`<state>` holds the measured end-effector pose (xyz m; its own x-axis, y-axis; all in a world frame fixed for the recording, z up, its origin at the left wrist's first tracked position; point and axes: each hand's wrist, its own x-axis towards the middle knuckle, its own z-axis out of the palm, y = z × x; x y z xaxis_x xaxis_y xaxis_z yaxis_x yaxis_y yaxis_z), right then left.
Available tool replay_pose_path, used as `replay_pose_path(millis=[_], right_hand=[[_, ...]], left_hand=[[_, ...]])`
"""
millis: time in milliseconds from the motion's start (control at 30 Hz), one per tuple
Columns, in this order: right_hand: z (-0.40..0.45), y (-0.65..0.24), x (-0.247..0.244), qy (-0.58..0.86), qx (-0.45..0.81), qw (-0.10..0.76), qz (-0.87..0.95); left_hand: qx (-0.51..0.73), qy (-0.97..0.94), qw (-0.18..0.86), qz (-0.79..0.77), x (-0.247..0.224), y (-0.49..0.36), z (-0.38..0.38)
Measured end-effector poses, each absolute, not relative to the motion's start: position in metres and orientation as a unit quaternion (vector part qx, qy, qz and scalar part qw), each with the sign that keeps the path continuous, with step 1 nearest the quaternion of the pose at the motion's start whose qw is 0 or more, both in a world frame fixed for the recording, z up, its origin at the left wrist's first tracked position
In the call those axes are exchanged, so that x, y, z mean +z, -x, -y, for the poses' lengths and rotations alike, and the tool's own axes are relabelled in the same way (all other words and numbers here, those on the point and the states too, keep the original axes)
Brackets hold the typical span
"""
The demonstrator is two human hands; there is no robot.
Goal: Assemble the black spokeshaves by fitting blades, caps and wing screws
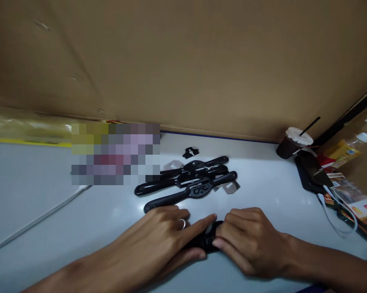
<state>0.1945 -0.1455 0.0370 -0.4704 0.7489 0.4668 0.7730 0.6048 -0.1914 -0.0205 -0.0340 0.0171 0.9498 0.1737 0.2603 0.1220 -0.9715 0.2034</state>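
Note:
Near the front of the white table, my left hand (pixel 168 232) and my right hand (pixel 252 242) are both closed on a black tool (pixel 210 235). Only its middle shows between them; the rest is hidden by my fingers. A ring is on a finger of my left hand. Just beyond lie several black two-handled tools, the nearest one (pixel 200 189) angled up to the right, with its left end by my left knuckles. Behind them is a small black piece (pixel 190 152) with a silvery centre.
A lidded cup with a straw (pixel 290 144) stands at the back right, beside a black device (pixel 313 171) with a white cable. Packets and a bottle lie further right. Another white cable (pixel 42 221) crosses the left. Cardboard (pixel 201 61) walls the back.

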Motion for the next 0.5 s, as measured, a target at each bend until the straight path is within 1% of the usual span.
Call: replay_pose_path(millis=[100, 267, 367, 500], right_hand=[[0.1482, -0.1921, 0.0335, 0.461, -0.037, 0.254, 0.850], [0.1509, -0.1909, 0.0356, 0.515, -0.004, 0.243, 0.822], [0.1513, -0.1912, 0.0369, 0.509, 0.020, 0.251, 0.824], [0.1500, -0.1933, 0.0389, 0.473, 0.013, 0.266, 0.840]], left_hand=[[0.136, -0.984, 0.091, -0.072, 0.0188, 0.0208, 0.0335], [0.108, -0.988, 0.085, -0.069, 0.0236, 0.0218, 0.0335], [0.100, -0.990, 0.079, -0.068, 0.0254, 0.0220, 0.0336], [0.094, -0.991, 0.060, -0.068, 0.0273, 0.0211, 0.0336]])
